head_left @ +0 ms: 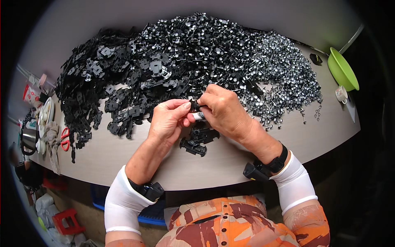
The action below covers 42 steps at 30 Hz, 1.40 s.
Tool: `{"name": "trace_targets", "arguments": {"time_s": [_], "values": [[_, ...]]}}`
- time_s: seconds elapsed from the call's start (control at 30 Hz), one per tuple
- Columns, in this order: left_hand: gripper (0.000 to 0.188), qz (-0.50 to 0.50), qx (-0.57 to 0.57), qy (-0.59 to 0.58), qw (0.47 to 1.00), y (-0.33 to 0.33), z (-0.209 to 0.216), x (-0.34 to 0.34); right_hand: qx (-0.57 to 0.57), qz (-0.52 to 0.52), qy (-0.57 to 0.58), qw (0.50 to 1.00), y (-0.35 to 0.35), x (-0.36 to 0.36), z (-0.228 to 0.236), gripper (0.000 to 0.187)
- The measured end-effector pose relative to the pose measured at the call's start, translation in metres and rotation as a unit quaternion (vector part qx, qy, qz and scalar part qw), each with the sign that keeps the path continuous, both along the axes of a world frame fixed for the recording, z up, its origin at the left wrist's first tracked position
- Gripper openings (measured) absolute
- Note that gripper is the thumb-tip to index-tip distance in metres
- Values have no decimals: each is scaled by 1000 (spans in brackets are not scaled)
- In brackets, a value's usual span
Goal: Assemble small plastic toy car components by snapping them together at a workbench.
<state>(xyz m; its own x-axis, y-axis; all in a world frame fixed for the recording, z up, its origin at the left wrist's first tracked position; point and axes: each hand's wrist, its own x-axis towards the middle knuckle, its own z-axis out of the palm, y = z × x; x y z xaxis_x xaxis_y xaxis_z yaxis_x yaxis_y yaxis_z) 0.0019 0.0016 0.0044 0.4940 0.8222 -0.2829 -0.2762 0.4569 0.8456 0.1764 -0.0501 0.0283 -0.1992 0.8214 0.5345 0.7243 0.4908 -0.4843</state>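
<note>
My left hand [168,119] and my right hand [224,109] meet over the middle of the table. Both pinch a small black plastic part [193,105], mostly hidden by the fingers. A white wrap [198,116] shows at a finger between the hands. Just below them lie a few loose black toy car chassis [193,147]. To the left spreads a heap of black toy car chassis [135,111]. Beyond the hands rises a large pile of small wheels on axles [214,49], and loose silvery wheels [284,61] cover its right side.
A green basin [342,70] leans at the table's right end near a white cup [341,94]. On the left are red-handled scissors [65,139], a grey rag [52,140] and a dark metal pot [29,139]. A red stool [68,222] stands on the floor below.
</note>
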Motion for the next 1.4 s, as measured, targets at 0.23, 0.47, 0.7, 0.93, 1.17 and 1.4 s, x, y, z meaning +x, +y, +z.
{"name": "trace_targets", "arguments": {"time_s": [0.23, 0.47, 0.7, 0.93, 1.17, 1.4], "values": [[11, 7, -26, -38, 999, -1, 5, 0, 61, -8, 62, 996, 1, -5, -2, 9], [23, -129, 2, -85, 988, -8, 7, 4, 125, 5, -45, 991, 6, -3, 4, 6], [14, -106, 98, -40, 989, -10, 14, 3, 91, 68, -7, 994, 0, 3, 15, 14], [13, -41, 168, -34, 984, -16, 15, 4, -66, 46, 202, 976, -3, 23, 30, 30], [12, -2, 180, -7, 984, -10, 3, 5, -308, 100, 404, 856, 3, 15, 8, 14], [26, 9, 235, 35, 971, -12, 10, 13, -297, 22, 382, 875, 7, 24, 8, 11]]}}
